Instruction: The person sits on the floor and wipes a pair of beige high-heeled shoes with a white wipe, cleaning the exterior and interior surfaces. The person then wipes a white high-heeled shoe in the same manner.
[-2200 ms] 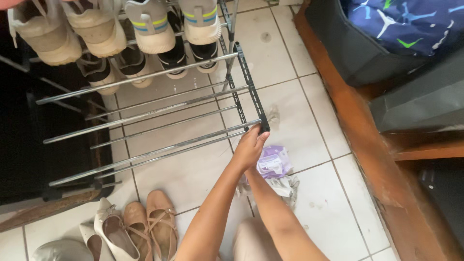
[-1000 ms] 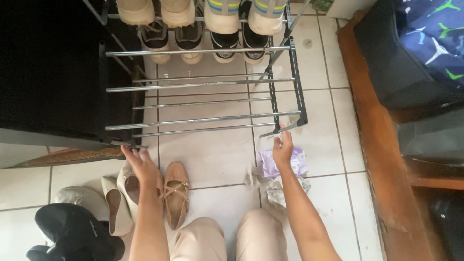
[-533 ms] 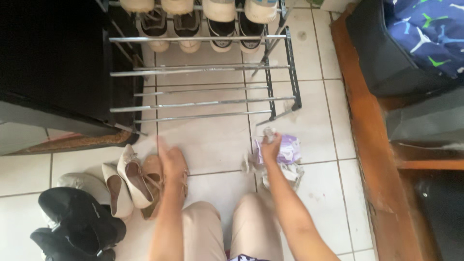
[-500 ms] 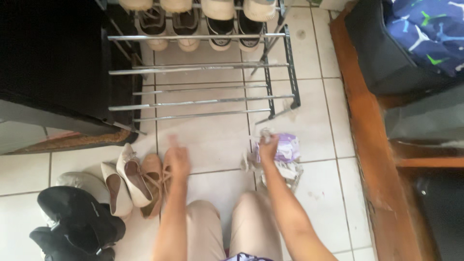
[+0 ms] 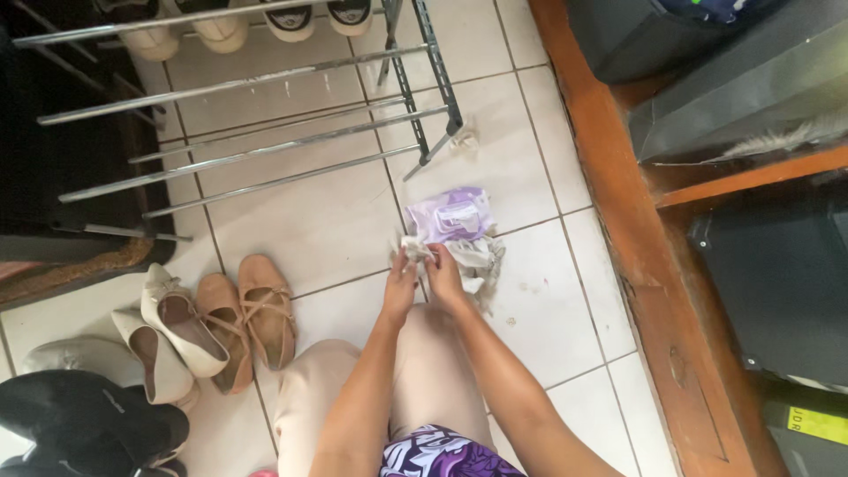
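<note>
Seen from above, a person crouched over a white tiled floor (image 5: 336, 230), both bare forearms reaching forward past pale trouser knees. The left hand (image 5: 399, 287) and the right hand (image 5: 444, 278) met side by side over a crumpled white wipe (image 5: 473, 258), and each grip was closed on its near edge, fingers pinched into the cloth. The wipe lay on the floor directly under and just beyond the fingertips, spreading away to the right of the hands. Touching the wipe's far edge was a flat lilac packet of wipes (image 5: 449, 215), so the packet sat just beyond the hands. Farther beyond the packet stood a metal shoe rack (image 5: 265, 132) with bare silver bars and a black end frame; a small crumpled scrap (image 5: 465, 140) lay beside the rack's nearest foot. To the left of the hands, well apart from the wipe, a pair of tan strap flats (image 5: 247, 314) rested on the tiles, with cream heeled shoes (image 5: 168, 331) just beside them.
</note>
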